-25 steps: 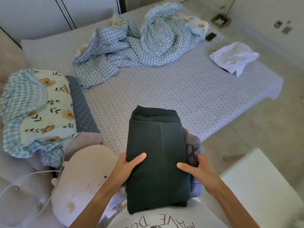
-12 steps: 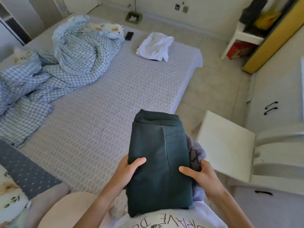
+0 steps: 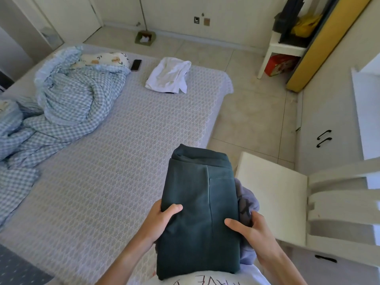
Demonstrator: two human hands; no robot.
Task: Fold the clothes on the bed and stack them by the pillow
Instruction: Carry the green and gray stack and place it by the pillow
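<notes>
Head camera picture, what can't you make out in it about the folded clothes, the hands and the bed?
- Purple garment: mostly hidden under the dark green folded garment; its fold cannot be judged.
- Left hand and right hand: only thumbs show on top; the fingers are behind the stack.
- Pillow: outside the picture, so the stacking spot cannot be seen.
- White garment: far off; whether it is folded cannot be told.
- Checked blanket: cut off by the left edge.

— Where does everything sit?
— The folded stack [image 3: 197, 212] is held above the bed's [image 3: 123, 161] near edge, left hand [image 3: 159, 221] on its left side, right hand [image 3: 251, 230] on its right.
— And further off?
— A rumpled quilt [image 3: 67, 103] lies at the bed's left, a loose garment [image 3: 168, 78] at the far end, a phone [image 3: 136, 65] between them. A chair [image 3: 273, 194] stands right of the stack.
</notes>
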